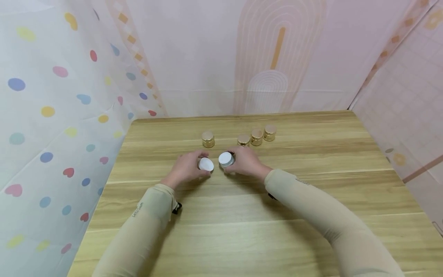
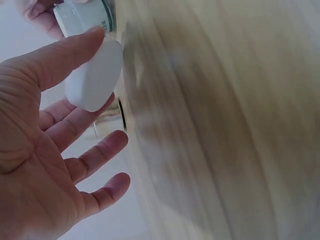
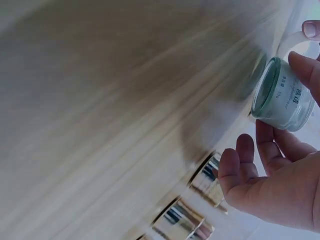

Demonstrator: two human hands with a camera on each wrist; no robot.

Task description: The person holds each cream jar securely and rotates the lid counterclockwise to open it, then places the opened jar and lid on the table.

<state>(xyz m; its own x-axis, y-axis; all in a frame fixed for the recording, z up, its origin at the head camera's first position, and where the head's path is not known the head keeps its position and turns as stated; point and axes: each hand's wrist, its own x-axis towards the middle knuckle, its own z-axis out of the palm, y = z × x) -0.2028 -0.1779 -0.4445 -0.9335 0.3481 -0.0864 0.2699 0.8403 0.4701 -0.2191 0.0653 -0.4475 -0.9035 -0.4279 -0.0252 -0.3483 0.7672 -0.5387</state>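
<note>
"So where is the small glass jar [image 1: 226, 159]?"
"Mid-frame in the head view, its white top facing up, with the right hand's [image 1: 246, 161] fingers gripping its sides."
"And the left hand [image 1: 187, 167]?"
"Its fingers pinch a white disc [image 1: 206, 164], tilted, just left of the jar across a narrow gap."
"What stands beyond?"
"Gold-topped containers [image 1: 256, 137] on the bench [image 1: 221, 238], upper centre, three nearest the right hand."

From the head, looking forward and down, well above the fingers [image 2: 102, 156]; from each wrist, facing the fingers close up, sharing the jar [image 3: 286, 97].
</note>
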